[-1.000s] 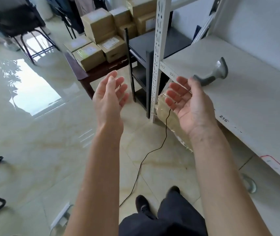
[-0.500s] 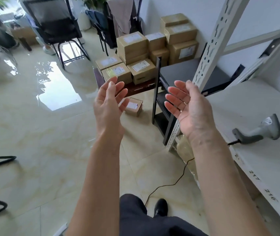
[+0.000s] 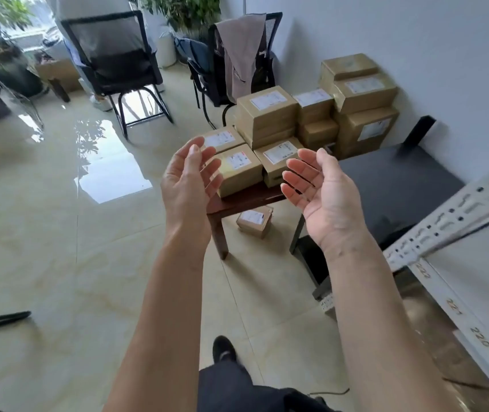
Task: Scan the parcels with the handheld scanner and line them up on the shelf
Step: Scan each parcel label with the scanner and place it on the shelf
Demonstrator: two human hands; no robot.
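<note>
L hand (image 3: pixel 189 185) & R hand (image 3: pixel 323 191): both empty, fingers relaxed, palms facing, raised in front of parcels (image 3: pixel 267 120) stacked on low table (image 3: pixel 246 200); shelf (image 3: pixel 475 278) at right

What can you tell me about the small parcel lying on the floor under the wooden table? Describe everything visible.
The small parcel is a brown cardboard box, wrapped in what looks like clear tape, with a white printed label on its top face. It sits alone, flat on the pale floor tiles beneath the dark wooden table, beside the table's front leg. Nothing touches it but the floor.
</note>
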